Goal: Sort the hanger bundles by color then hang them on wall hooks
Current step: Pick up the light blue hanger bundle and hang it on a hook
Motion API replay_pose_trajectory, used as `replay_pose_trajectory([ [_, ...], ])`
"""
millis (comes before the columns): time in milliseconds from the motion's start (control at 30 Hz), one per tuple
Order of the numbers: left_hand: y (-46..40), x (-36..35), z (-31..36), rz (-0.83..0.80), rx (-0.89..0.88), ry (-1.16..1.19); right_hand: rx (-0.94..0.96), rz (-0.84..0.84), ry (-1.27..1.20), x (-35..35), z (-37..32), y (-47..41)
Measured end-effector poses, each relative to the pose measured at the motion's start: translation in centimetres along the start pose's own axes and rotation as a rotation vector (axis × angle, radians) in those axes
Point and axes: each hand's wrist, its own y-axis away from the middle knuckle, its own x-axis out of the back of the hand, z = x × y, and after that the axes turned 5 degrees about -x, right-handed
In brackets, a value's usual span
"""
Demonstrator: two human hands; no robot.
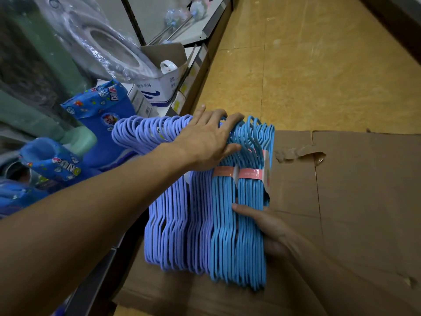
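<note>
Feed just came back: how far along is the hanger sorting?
Sorted, it seems: purple hangers lie together beside blue hangers on the cardboard. In hand: left hand rests over the hooks, right hand holds the blue side. Left: hanging them; no wall hooks are in view.

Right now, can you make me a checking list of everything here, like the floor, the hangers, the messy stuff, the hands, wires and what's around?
Surface: flattened brown cardboard sheet, torn in places, on a yellow tiled floor.
Job's things: lilac plastic hanger bundles beside sky-blue plastic hanger bundles with pink paper bands, side by side on the cardboard.
Clutter: blue cartoon-print fabric items; white printed cardboard box; grey item in clear plastic wrap.
Grippers: left hand lies spread over the hanger hooks; right hand holds the blue bundles' side.
Cables: nothing seen.
Surroundings: shop shelving at left; no wall hooks seen.
</note>
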Motion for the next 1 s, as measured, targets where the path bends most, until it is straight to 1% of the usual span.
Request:
replay_pose_trajectory([
  [200,-0.6,0.7,0.6,-0.016,-0.019,0.03,0.004,0.019,0.012,0.1,-1.0,0.8],
  [467,-2.5,1.9,3.3,0.021,-0.026,0.083,-0.01,0.052,0.159,3.6,-4.5,4.2],
  [600,-3.9,2.7,5.3,0.054,-0.111,0.102,-0.036,0.072,0.2,6.9,-6.3,6.1],
  [700,-4.9,2.3,7.1,0.086,-0.179,0.168,-0.052,0.12,0.245,9.7,-7.4,7.2],
  [800,-5.8,1.9,8.6,0.122,-0.224,0.172,-0.083,0.157,0.288,11.9,-8.2,8.2],
  [1000,-7.5,1.9,11.5,0.106,-0.263,0.215,-0.078,0.143,0.277,14.1,-8.0,9.2],
])
